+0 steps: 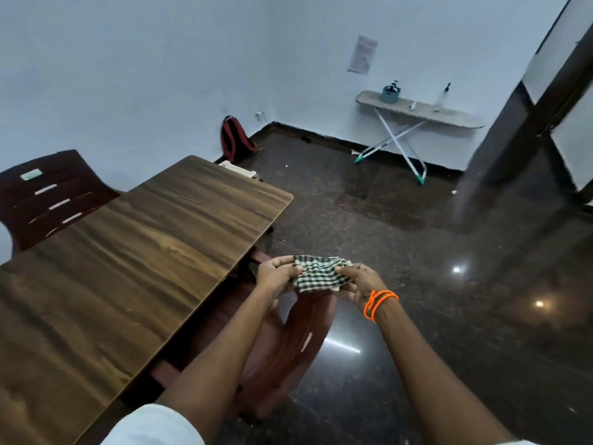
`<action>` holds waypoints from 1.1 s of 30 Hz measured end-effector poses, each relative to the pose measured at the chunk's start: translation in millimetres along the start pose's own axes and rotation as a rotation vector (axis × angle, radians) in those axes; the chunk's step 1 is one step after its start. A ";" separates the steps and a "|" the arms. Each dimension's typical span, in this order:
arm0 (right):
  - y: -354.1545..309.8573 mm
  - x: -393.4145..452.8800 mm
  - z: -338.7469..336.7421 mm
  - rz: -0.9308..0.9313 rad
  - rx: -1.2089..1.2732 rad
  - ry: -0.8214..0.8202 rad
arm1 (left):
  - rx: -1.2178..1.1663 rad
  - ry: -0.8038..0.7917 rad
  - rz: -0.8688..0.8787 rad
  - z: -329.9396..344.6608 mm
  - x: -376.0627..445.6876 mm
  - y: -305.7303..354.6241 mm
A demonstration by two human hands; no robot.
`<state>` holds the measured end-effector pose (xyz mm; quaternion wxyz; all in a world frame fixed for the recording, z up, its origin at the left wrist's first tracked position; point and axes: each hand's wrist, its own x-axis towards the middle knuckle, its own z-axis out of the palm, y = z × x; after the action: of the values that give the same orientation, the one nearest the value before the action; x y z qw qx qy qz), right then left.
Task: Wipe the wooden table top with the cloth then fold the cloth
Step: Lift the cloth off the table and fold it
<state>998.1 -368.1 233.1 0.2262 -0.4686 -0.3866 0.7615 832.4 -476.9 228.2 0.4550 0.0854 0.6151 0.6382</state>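
Beside the table's right edge, above a dark red chair (288, 342), a small cloth (321, 274) is held up in the air between two hands. The cloth is checked in dark green and cream, folded or bunched into a compact strip, with a pale hem seen along its lower edge. No part of it touches the table (134, 252).

Head view. The left hand (276, 274) is seen gripping the cloth's left end, fingers curled over the top edge and thumb laid across the front. The right hand (357, 281) is seen pinching the right end, fingers bent round it from below; an orange cord (380, 301) is wound round that wrist. The cloth is stretched fairly taut between the two grips.

The table top is brown wood grain, long, with rounded corners. A second dark chair (48, 194) is set at its far left side. Farther off, a backpack (236, 139) is propped in the wall corner, and an ironing board (420, 110) is stood against the wall with a few small items on it.
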 end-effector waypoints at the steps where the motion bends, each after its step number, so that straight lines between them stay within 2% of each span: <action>1: -7.2 4.8 -11.5 0.006 -0.024 0.021 | 0.007 0.011 0.005 15.0 3.1 -1.8; 9: -49.8 75.8 -67.1 0.041 -0.102 0.061 | 0.066 0.060 0.032 90.6 54.5 -9.9; 16: -102.6 172.9 -83.9 0.048 -0.113 0.006 | 0.042 0.104 -0.007 136.6 158.3 0.0; 20: -143.5 227.3 -98.3 0.037 -0.131 -0.019 | 0.014 0.092 -0.023 170.9 202.6 18.0; 33: -286.1 407.9 -140.9 0.079 -0.185 -0.138 | 0.044 0.282 -0.027 308.3 354.4 84.8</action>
<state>931.2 144.6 205.5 0.1244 -0.4489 -0.4511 0.7613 795.7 -1.3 212.2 0.3706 -0.0036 0.6879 0.6241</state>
